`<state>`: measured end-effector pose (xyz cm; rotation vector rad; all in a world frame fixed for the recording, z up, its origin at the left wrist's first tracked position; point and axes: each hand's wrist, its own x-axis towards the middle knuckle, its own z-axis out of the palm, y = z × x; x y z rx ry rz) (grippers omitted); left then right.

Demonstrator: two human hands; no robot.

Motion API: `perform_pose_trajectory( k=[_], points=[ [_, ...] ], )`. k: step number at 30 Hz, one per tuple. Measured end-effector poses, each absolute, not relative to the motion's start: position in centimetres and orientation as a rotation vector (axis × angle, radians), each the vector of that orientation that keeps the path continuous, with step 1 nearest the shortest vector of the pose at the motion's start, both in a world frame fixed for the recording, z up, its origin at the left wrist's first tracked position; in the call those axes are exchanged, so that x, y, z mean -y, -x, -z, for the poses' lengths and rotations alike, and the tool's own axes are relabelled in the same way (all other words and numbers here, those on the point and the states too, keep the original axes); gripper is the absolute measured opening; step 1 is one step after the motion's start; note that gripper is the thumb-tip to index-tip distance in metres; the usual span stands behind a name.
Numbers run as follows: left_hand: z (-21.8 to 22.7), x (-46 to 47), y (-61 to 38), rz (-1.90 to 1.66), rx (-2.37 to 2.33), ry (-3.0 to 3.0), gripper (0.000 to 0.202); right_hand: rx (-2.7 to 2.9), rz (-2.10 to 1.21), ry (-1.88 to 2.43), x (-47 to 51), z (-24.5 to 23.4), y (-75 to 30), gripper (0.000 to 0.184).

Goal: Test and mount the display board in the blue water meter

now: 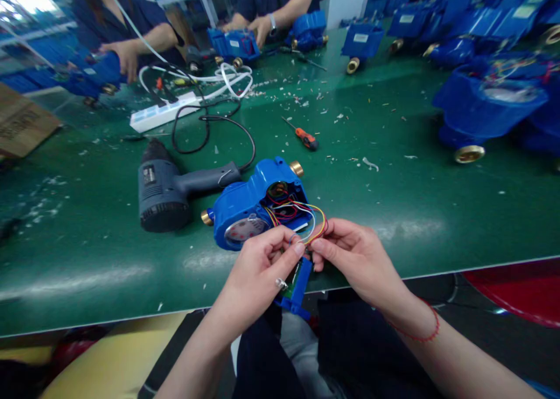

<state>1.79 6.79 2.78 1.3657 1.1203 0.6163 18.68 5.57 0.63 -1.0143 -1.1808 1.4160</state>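
A blue water meter (245, 203) lies on the green bench in front of me, its housing open and its round dial facing up. Red, yellow, white and black wires (321, 212) loop out of the housing toward my fingers. My left hand (266, 256) pinches the wires between thumb and forefinger. Close against it, my right hand (350, 253) pinches the same bundle, and the exact wire ends are hidden by the fingertips. Below the hands, a blue plastic cover with a green circuit board (295, 288) hangs at the bench edge.
A grey heat gun (164, 192) lies left of the meter, its black cord running to a white power strip (164, 112). An orange screwdriver (307, 139) rests beyond. Several blue meters (490, 101) stand at right. Across the bench (394, 195), two people handle other meters.
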Motion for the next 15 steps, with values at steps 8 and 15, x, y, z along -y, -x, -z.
perform_pose_trajectory(
  k=[8, 15],
  points=[
    [-2.2, -6.9, -1.6, -0.626, -1.135, -1.372, 0.026, 1.369, -1.172, 1.149, -4.9, -0.9, -19.9, 0.014],
    [-2.0, -6.8, -1.5, -0.640, -1.177, -1.363, 0.028, 1.197, -1.187, 1.213, -5.6, -0.7, -22.7, 0.020]
  ],
)
